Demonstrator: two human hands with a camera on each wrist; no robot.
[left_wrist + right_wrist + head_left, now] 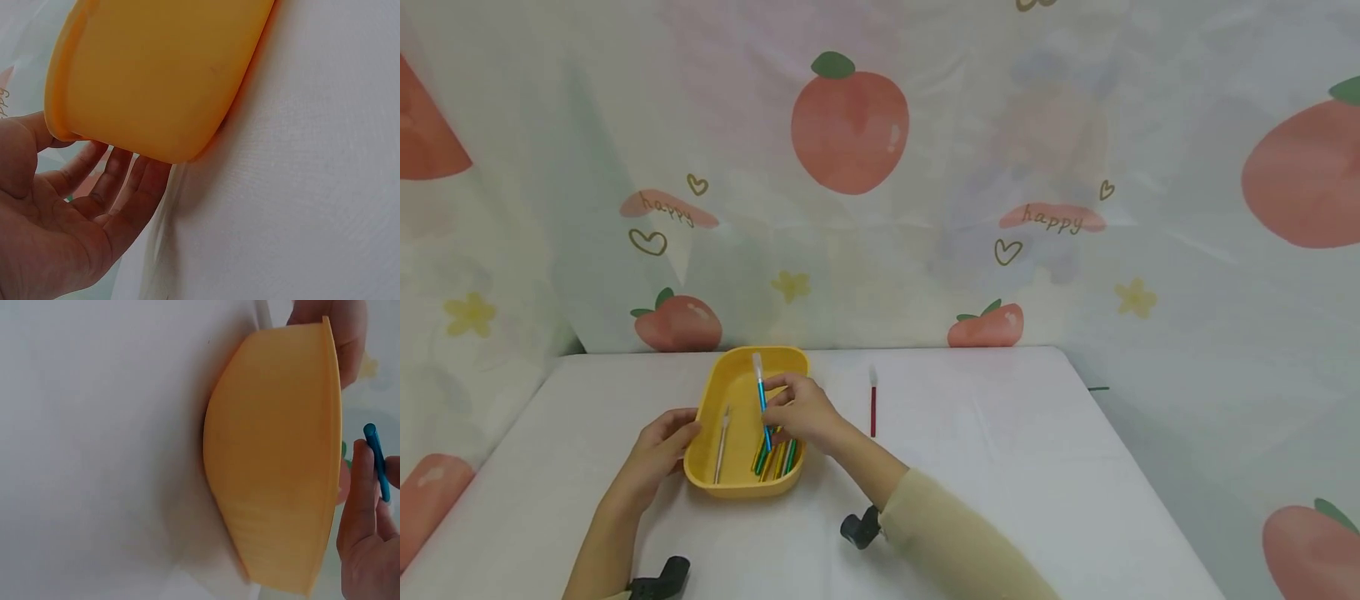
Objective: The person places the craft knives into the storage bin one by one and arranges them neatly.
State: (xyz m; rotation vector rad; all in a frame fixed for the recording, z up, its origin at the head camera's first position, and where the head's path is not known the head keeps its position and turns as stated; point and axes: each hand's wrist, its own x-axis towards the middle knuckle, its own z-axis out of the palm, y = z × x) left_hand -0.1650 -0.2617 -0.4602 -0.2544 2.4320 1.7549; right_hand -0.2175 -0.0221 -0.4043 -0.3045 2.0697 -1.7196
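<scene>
My right hand (806, 413) pinches a slim blue paintbrush (762, 398) with a pale tip pointing up, above the yellow tray (698, 468). In the right wrist view the blue handle (377, 464) lies between the thumb and fingers, beyond the tray's rim. My left hand (657, 450) holds the tray at its left side, thumb by the rim and fingers against the outer wall, as the left wrist view shows. Inside the tray, a whitish brush (722, 446) lies at the left. Several green and gold handles (765, 461) lie at the near right, partly hidden by the right hand.
A red brush (873, 410) with a pale tip lies on the white table (1000, 467), right of the tray. Behind the table hangs a fruit-patterned cloth (880, 250). A dark wrist camera (860, 527) sits at the right sleeve, another (661, 578) at the left wrist.
</scene>
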